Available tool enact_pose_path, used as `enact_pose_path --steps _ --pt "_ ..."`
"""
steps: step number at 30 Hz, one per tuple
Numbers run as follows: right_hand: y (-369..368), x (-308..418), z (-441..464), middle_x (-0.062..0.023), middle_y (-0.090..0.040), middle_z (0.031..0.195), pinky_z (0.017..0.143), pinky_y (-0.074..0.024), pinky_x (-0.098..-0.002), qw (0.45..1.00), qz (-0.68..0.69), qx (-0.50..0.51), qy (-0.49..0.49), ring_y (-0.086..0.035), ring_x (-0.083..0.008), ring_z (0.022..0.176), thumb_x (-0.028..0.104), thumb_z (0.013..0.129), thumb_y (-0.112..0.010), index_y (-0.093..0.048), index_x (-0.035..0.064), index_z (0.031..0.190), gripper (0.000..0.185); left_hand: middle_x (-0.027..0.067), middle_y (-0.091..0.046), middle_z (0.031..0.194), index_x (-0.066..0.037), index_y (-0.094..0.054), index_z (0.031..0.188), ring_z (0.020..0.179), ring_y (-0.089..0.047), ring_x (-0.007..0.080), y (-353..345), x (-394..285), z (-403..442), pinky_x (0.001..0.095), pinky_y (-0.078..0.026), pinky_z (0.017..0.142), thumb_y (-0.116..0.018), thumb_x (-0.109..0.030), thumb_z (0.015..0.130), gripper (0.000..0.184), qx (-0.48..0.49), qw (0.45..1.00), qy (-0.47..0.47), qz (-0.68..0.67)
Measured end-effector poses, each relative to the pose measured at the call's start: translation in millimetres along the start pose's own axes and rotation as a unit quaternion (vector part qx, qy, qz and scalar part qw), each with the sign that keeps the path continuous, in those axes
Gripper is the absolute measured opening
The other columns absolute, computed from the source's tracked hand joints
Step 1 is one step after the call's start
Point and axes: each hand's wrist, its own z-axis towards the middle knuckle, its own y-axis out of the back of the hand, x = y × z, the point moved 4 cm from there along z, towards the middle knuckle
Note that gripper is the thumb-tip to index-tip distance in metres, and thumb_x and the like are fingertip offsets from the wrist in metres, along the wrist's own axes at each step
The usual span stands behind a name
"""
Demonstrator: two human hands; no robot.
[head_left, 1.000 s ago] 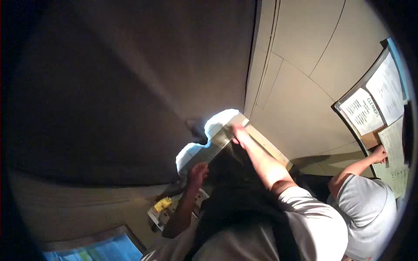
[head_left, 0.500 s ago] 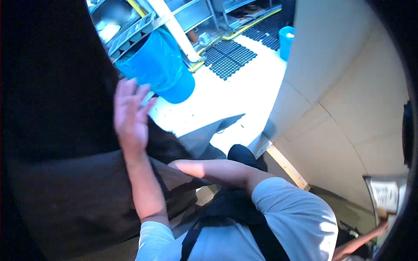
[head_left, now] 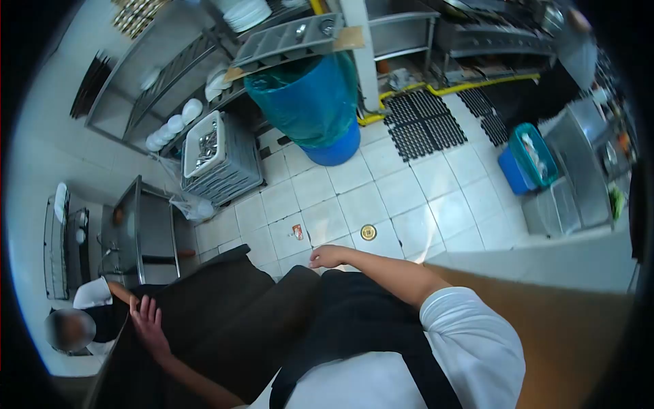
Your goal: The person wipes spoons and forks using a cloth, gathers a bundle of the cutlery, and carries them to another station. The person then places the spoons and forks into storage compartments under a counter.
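A dark curtain [head_left: 218,310] spreads over the lower left, in front of my body. Against its left part lies my left hand [head_left: 147,320], fingers spread and nothing held. My right hand [head_left: 328,257] is near the middle, just above the curtain's right edge and my dark apron [head_left: 347,317]. Its fingers are curled and point left; whether they touch or pinch the cloth cannot be made out.
A co-worker [head_left: 92,313] stands at a sink [head_left: 157,235] on the left. Beyond the tiled floor [head_left: 361,204] are a lined blue bin [head_left: 327,146], a cutlery crate [head_left: 204,146], a smaller bin [head_left: 521,167] and black mats [head_left: 426,126]. Another person [head_left: 575,58] is at the upper right.
The view has passed from the dark curtain and a bright gap to a tiled kitchen. My left hand moved from the white-edged panel to the curtain; my right hand left the panel too.
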Motion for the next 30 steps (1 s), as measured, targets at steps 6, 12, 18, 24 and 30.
enact_pose_path --steps 6,12,18,24,30 --pt "69.3 60.8 95.7 -0.0188 -0.064 0.121 0.098 -0.0457 -0.0398 0.996 -0.045 0.065 0.051 -0.059 -0.0336 0.114 0.046 0.089 -0.063 -0.063 0.0038 0.123 0.054 0.0049 -0.059 0.128 -0.023 -0.042 0.145 0.109 -0.059 0.0174 113.5 155.8 -85.8 0.0339 -0.046 0.09 -0.035 -0.046 0.104 0.048 0.01 0.938 0.29 -0.19" --pt "187.0 14.7 161.9 -0.0186 -0.064 0.121 0.096 -0.0466 -0.0387 0.989 -0.127 0.066 -0.024 -0.06 -0.0323 0.113 0.044 0.089 -0.064 -0.062 0.0033 0.124 0.053 0.008 -0.06 0.12 -0.016 -0.047 0.138 0.097 -0.06 0.0179 68.3 266.8 -218.1 0.0341 -0.048 0.08 -0.043 -0.04 0.1 0.045 -0.244 0.862 0.429 -0.114" --pt "339.9 -20.5 158.4 -0.0161 -0.07 0.103 0.084 -0.0506 -0.0361 0.99 -0.035 -0.08 -0.111 -0.066 -0.0272 0.094 0.039 0.089 -0.065 -0.067 0.0032 0.114 0.044 0.0113 -0.061 0.111 -0.01 -0.05 0.132 0.086 -0.061 0.0213 -83.8 404.9 -204.1 0.0357 -0.05 0.068 -0.053 -0.034 0.095 0.044 -0.303 0.771 0.55 -0.107" --pt "502.4 92.8 230.3 -0.0163 -0.07 0.094 0.077 -0.0512 -0.0355 0.938 -0.124 -0.322 0.023 -0.067 -0.0288 0.086 0.027 0.091 -0.061 -0.068 0.0061 0.107 0.027 0.0145 -0.063 0.103 -0.003 -0.054 0.126 0.074 -0.062 0.0247 -196.7 500.4 57.7 0.0373 -0.051 0.057 -0.063 -0.028 0.09 0.045 -0.16 0.835 0.526 -0.03" --pt "653.5 193.8 343.5 -0.017 -0.067 0.111 0.09 -0.0492 -0.0399 0.82 -0.33 -0.45 0.128 -0.062 -0.0362 0.105 0.021 0.089 -0.062 -0.07 0.0084 0.103 0.021 0.0133 -0.064 0.114 -0.007 -0.047 0.137 0.09 -0.066 0.0287 -238.9 455.3 277.9 0.0457 -0.053 0.064 -0.069 -0.032 0.087 0.06 -0.013 0.888 0.446 0.108"
